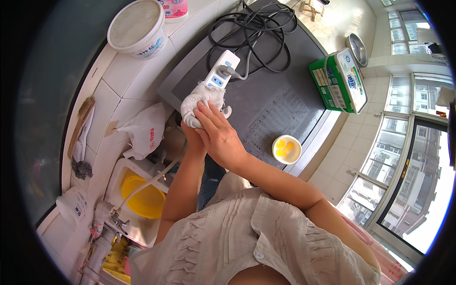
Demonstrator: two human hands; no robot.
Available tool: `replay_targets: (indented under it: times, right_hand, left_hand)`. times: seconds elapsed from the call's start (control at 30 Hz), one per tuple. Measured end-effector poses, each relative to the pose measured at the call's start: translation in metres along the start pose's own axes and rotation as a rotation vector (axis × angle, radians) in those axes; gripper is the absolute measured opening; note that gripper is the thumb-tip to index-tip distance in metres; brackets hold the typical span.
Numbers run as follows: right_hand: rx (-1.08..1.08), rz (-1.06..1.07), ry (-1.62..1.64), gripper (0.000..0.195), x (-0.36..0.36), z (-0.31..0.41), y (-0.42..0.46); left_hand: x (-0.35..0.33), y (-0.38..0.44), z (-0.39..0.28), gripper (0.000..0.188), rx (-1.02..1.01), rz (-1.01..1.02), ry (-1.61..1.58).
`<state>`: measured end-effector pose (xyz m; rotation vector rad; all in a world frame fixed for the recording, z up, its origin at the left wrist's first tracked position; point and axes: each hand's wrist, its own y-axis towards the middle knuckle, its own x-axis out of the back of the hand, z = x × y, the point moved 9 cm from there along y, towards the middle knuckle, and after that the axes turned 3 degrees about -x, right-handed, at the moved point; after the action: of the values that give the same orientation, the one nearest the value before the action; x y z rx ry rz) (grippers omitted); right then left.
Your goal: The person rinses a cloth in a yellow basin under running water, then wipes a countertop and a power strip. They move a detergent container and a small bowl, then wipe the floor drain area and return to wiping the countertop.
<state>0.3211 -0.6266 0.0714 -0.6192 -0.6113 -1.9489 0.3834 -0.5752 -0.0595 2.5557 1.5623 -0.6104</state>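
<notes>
A bunched white cloth (203, 95) covers the lower end of a white power strip (226, 67). My right hand (221, 137) lies over the cloth with its fingers along it. My left hand (195, 137) holds the cloth from below, its fingers mostly hidden. A grey plug (226, 71) sits in one blue-marked socket of the strip, and a grey cord runs from it. Whether the strip rests on the dark appliance lid (263, 96) or is held above it, I cannot tell.
Coiled black cable (254, 26) lies on the lid's far end. A small white bowl (298, 151) with yellow pieces stands near the right edge, beyond it a green box (329, 85). At left are a sink (112, 178) with a yellow basin (142, 199), a brush (81, 121) and a tub (137, 30).
</notes>
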Motion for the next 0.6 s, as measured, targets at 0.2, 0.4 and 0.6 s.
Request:
replay_targets:
  times: [0.2,0.4,0.6]
  right_hand:
    - [-0.444,0.162,0.215,0.040,0.030,-0.071,-0.039]
    - [-0.467,-0.076,0.347,0.041,0.058,-0.076,-0.030]
    - [0.109,0.012,0.159,0.053,0.003,-0.023,-0.014]
  left_hand:
    - [-0.012,-0.001,-0.037,0.057,-0.040,-0.045,0.370]
    - [0.004,-0.002,-0.017,0.056,0.502,0.007,-0.084]
    - [0.005,-0.003,0.002,0.046,0.482,-0.057,-0.333]
